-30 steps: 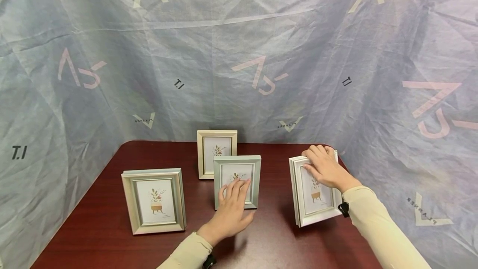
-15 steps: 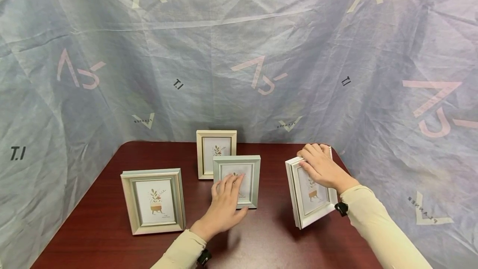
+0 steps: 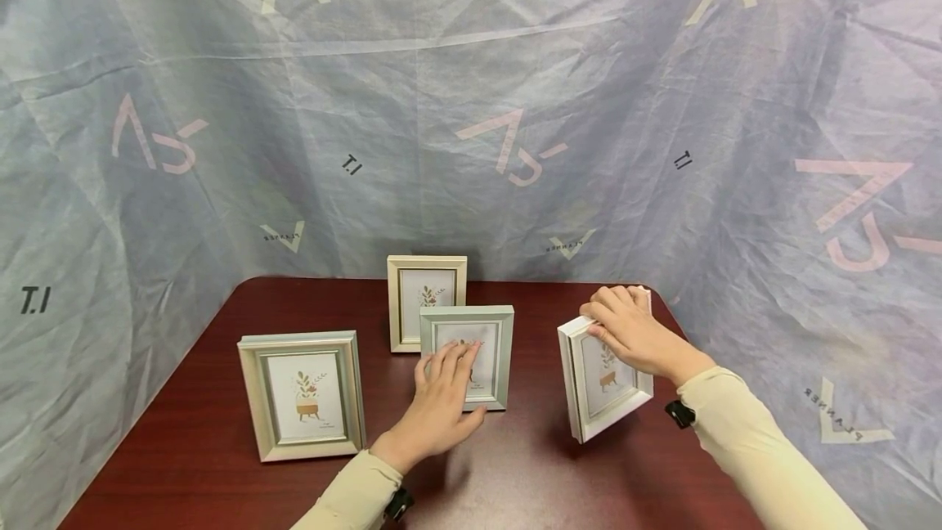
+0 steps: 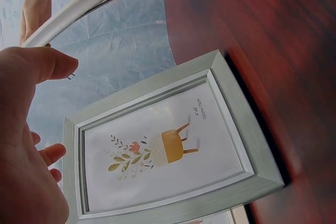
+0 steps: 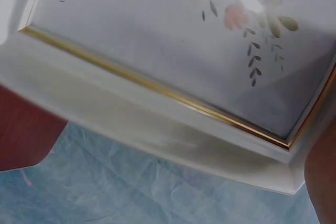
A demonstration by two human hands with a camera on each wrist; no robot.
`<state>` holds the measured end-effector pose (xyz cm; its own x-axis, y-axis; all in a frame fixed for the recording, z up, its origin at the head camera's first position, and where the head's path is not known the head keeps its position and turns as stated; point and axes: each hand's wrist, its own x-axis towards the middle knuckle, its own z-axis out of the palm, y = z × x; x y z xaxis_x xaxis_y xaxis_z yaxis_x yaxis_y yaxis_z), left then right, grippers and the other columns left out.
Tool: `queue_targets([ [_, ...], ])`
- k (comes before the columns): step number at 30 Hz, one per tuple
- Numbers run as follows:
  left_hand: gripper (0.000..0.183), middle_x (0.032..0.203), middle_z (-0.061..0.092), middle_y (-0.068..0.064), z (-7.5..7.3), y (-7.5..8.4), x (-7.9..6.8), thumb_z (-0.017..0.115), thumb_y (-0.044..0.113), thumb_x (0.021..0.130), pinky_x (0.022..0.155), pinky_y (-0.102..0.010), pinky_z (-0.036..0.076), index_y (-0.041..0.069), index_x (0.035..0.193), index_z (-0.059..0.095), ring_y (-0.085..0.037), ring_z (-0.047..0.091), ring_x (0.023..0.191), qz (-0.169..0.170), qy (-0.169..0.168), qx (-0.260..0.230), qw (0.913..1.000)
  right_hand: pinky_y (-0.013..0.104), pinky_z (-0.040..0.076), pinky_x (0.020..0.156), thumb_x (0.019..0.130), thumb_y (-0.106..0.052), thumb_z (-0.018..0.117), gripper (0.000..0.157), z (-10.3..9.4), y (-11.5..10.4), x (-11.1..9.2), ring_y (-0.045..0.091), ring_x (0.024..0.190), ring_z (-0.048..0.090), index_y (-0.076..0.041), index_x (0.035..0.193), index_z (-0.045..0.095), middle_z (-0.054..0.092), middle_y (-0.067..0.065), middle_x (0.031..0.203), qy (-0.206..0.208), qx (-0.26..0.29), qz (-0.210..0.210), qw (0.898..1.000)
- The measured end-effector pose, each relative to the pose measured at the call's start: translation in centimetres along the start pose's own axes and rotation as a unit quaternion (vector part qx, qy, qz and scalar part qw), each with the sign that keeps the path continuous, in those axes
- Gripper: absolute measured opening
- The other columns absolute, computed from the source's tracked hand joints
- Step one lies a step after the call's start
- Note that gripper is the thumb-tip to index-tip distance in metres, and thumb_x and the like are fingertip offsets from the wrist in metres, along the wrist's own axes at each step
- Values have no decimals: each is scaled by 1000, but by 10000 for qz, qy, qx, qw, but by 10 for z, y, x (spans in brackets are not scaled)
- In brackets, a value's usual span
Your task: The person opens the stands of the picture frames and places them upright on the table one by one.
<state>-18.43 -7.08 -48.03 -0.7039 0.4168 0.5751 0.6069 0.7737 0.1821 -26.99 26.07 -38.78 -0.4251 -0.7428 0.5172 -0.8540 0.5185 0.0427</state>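
My right hand (image 3: 642, 335) grips a white picture frame (image 3: 616, 414) over its top edge, thumb on the front. That frame leans and is turned towards the left; whether its base touches the table cannot be told. Its gold inner trim (image 5: 157, 94) and part of the plant print fill the right wrist view. With fingers spread, my left hand (image 3: 436, 409) hovers before a pale green picture frame (image 3: 502, 354), which stands upright. In the left wrist view a gap shows between thumb (image 4: 58, 65) and fingers, with nothing held.
A cream picture frame (image 3: 393, 309) stands behind the green one, partly hidden. At the left is a larger champagne-coloured picture frame (image 3: 253, 399). The dark red table (image 3: 184, 432) ends at a hanging grey cloth (image 3: 471, 211) at the back and sides.
The white picture frame in my right hand has shifted slightly left and turned further. My left hand has drawn a little left and down from the green picture frame's front.
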Motion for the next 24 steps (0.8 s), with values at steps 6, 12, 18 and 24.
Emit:
queue_targets([
  [6,93,141,40,-14,0,-2,0,78,33,77,100,-60,25,4,151,29,-34,31,136,68,-68,122,9999,52,25,86,105,-38,41,33,-7,-7,-2,24,98,44,-12,113,60,49,-1,104,-156,129,4,9998],
  [12,92,140,40,-14,-3,-2,1,78,32,77,100,-61,25,3,151,30,-35,30,136,135,-105,27,9998,50,28,82,103,-38,46,31,-13,-12,0,24,98,44,-13,113,61,47,-3,102,-204,268,-90,9994],
  [18,92,139,41,-14,-6,-3,2,79,31,76,100,-60,25,2,150,31,-35,31,135,168,-104,-9,9998,52,32,79,101,-40,48,32,-18,-15,1,27,98,45,-14,111,61,49,0,104,-240,46,-344,9991],
  [24,93,139,41,-14,-6,-4,2,79,32,76,100,-60,24,3,150,32,-35,31,135,217,-92,47,9997,55,33,79,101,-49,34,47,-23,-17,1,30,99,48,-14,109,63,52,4,105,-259,-393,-529,9975],
])
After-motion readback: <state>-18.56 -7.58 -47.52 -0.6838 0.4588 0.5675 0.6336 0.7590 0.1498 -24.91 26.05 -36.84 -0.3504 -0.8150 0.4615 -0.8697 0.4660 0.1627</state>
